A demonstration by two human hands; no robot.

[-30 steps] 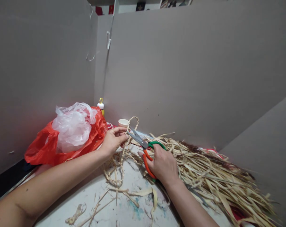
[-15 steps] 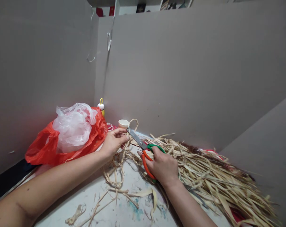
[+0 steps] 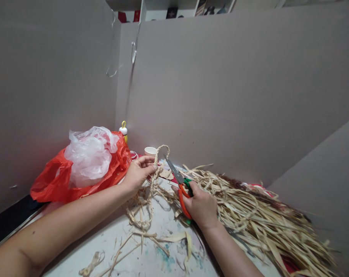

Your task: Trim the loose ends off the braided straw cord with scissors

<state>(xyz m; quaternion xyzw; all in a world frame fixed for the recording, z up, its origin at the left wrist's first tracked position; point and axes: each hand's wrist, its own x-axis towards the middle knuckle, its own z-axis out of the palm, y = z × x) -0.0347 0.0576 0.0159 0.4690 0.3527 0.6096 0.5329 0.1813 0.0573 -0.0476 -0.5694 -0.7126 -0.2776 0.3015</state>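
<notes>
Between thumb and fingers, my left hand (image 3: 138, 173) pinches a pale braided straw cord (image 3: 149, 204). The cord arches up in a small loop above the fingers and hangs in a longer loop down to the table. My right hand (image 3: 201, 204) is closed on scissors (image 3: 184, 200) with orange and green handles. Their blades look closed and point up and left, the tip just right of my left hand, near the cord's upper loop. I cannot tell whether the tip touches the cord.
A big heap of dry straw strips (image 3: 255, 207) covers the right side. On the left lies a red plastic bag (image 3: 53, 181) with a clear bag (image 3: 89, 154) on it. A paper cup (image 3: 150, 151) and a yellow-and-white bottle (image 3: 123, 130) stand behind. Loose scraps (image 3: 92, 263) lie in front on the white table (image 3: 145, 256).
The scissors have moved slightly right, away from my left fingers, and their blades have turned more upright. My left hand has barely moved and keeps its pinch on the cord.
</notes>
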